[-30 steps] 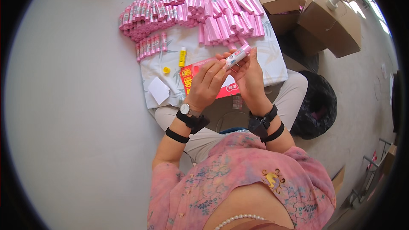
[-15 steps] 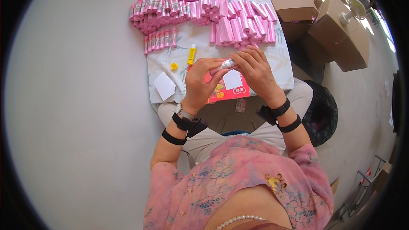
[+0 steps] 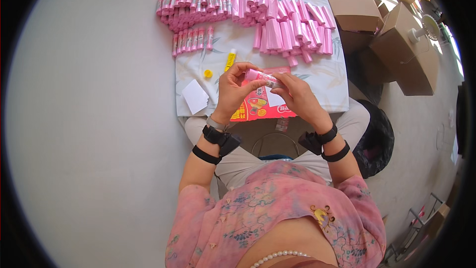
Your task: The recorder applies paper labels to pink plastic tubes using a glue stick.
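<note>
Between my two hands lies a pink tube [image 3: 265, 78] with a printed label around it, held sideways above a red printed sheet [image 3: 255, 111]. My left hand [image 3: 235, 87] grips its pink left end between thumb and fingers. At the other end, the fingers of my right hand [image 3: 297, 92] are closed on the labelled part. Under the right hand, a white paper piece [image 3: 274, 98] rests on the red sheet. A yellow glue stick [image 3: 230, 59] is just beyond my left hand, and its yellow cap [image 3: 208, 74] sits apart to the left.
White labels [image 3: 195, 96] are stacked at the table's left front. Labelled tubes [image 3: 191, 2] are piled at the far left, with a short row [image 3: 192, 39] nearer. Plain pink tubes [image 3: 285, 32] heap at the far right. Cardboard boxes [image 3: 406, 44] and a small fan [image 3: 425, 29] stand right.
The tube has turned in my fingers, and more of its pink printed label now shows. My hands have come slightly nearer to me. The whole view has shifted a little.
</note>
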Demonstrator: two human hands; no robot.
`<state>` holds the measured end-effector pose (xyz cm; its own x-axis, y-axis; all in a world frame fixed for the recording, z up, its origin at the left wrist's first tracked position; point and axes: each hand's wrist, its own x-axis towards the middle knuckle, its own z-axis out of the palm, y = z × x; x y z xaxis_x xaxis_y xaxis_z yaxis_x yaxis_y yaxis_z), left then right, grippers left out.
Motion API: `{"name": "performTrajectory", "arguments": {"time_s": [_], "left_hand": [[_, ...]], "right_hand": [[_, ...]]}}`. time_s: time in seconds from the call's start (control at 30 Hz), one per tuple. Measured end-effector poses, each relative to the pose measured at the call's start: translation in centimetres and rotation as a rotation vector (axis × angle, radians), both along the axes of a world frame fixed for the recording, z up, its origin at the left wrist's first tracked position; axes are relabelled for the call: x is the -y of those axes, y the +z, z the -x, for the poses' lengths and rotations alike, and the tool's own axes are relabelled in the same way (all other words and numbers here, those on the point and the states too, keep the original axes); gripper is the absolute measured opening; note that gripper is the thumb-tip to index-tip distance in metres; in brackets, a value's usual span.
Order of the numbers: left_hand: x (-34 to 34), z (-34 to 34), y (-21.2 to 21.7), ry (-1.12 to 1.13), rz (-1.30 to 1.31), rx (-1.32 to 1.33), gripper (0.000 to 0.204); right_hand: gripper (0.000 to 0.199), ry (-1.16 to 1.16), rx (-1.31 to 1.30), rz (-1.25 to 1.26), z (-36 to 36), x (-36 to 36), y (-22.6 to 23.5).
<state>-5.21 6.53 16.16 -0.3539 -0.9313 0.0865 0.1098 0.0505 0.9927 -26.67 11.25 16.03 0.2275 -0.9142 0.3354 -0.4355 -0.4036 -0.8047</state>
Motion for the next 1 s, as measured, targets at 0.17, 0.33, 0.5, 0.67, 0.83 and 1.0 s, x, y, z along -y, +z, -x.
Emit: {"name": "performTrajectory", "arguments": {"time_s": [0.17,0.33,0.5,0.67,0.83,1.0], "left_hand": [[1.0,0.5,-2.6,0.262,-0.263,-0.235,0.044],[1.1,0.9,-6.6,0.323,-0.484,-0.291,0.037],[2.6,0.0,-9.3,0.309,-0.559,-0.339,0.033],[4.5,-1.5,-10.1,0.247,-0.627,-0.397,0.034],[8.0,-4.4,-11.4,0.271,-0.658,-0.375,0.031],[13.4,-10.0,-11.3,0.423,-0.628,-0.174,0.031]], "right_hand": [[0.038,-0.022,0.042,-0.22,-1.6,1.4,-3.3],[0.04,-0.099,0.113,-0.261,-3.4,2.4,-5.8],[0.041,-0.036,0.711,-0.745,-3.9,3.5,-9.8],[0.04,0.026,1.228,-1.048,-4.6,4.3,-11.0],[0.039,0.056,1.257,-1.127,-6.3,4.8,-10.8],[0.037,0.037,1.103,-1.104,-5.9,4.4,-11.5]]}}
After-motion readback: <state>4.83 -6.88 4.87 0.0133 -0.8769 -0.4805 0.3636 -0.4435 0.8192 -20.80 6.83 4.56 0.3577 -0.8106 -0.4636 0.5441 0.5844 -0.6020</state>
